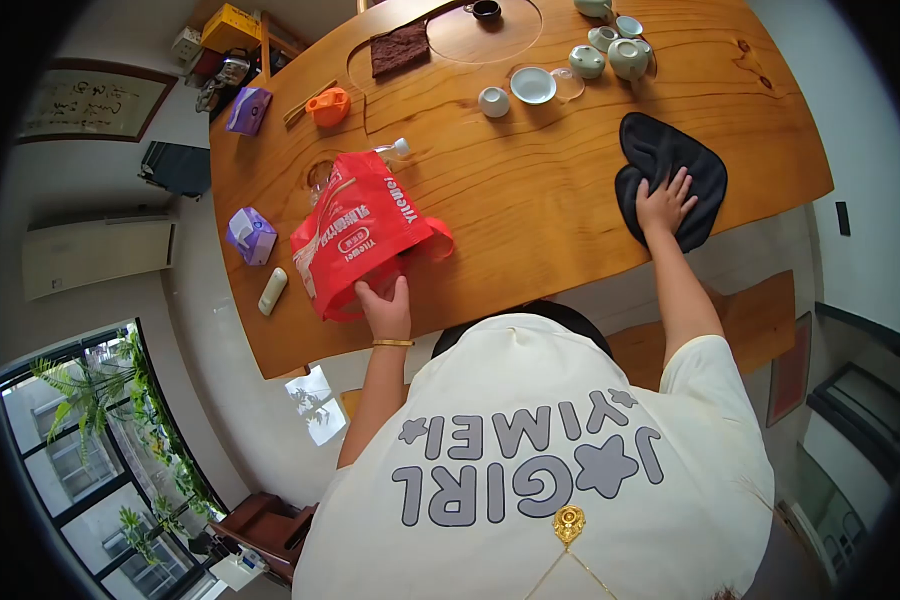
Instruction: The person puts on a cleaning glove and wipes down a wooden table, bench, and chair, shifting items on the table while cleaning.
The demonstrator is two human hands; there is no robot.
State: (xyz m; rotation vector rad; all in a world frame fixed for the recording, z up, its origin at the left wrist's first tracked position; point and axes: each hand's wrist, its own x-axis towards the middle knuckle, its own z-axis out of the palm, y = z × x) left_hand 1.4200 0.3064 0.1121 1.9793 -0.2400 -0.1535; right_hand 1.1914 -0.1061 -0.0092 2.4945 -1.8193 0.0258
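My left hand (pixel 386 307) is at the open mouth of a red bag (pixel 355 235) with white lettering, its thumb and fingers closed on the bag's near edge. The bag lies on the wooden table (pixel 530 220), one red handle loop out to its right. My right hand (pixel 666 205) rests on a folded black cloth (pixel 705 170) near the table's right side, fingers spread and palm down. A clear bottle with a white cap (pixel 400 147) shows partly behind the bag.
Purple tissue packs (pixel 252 236), a pale remote (pixel 272 291) and an orange item (pixel 328 107) are at the left. Farther back are a brown cloth (pixel 400 50), a white bowl (pixel 533 86), a small cup (pixel 493 101) and a teapot (pixel 628 60).
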